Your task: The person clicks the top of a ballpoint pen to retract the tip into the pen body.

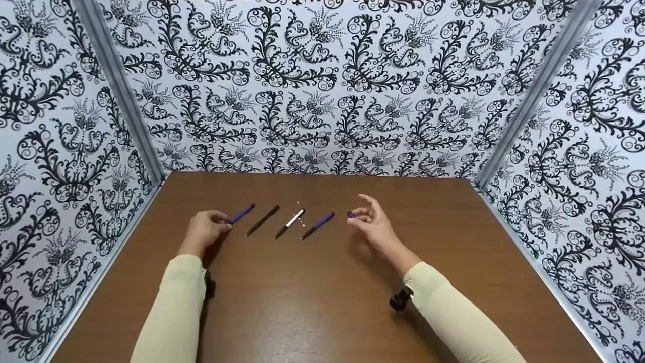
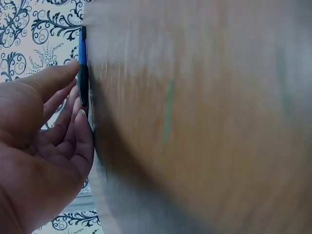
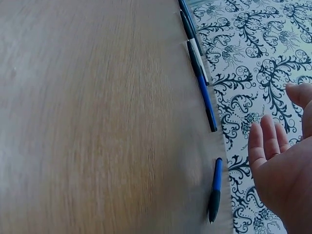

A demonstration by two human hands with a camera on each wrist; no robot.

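Scroll-patterned walls point(image 1: 302, 75) border my tabletop point(image 1: 302, 292), three pens point(image 1: 295, 218) mid-row.
My left hand point(image 1: 205, 231) pinches the leftmost blue pen point(image 1: 242, 214); my right hand point(image 1: 374, 226), empty, fingers parted, mostly hides the rightmost blue pen point(image 3: 217, 181) from the head camera; the right-wrist view shows it whole, lying there.

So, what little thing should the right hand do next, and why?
My guess: the right hand might lower and pinch the rightmost slim blue-and-black pen. The hand hangs open near it, and the right wrist view shows that pen lying untouched on the brown wood-grain table, slanted differently from the matching blue-and-black pen to its left.
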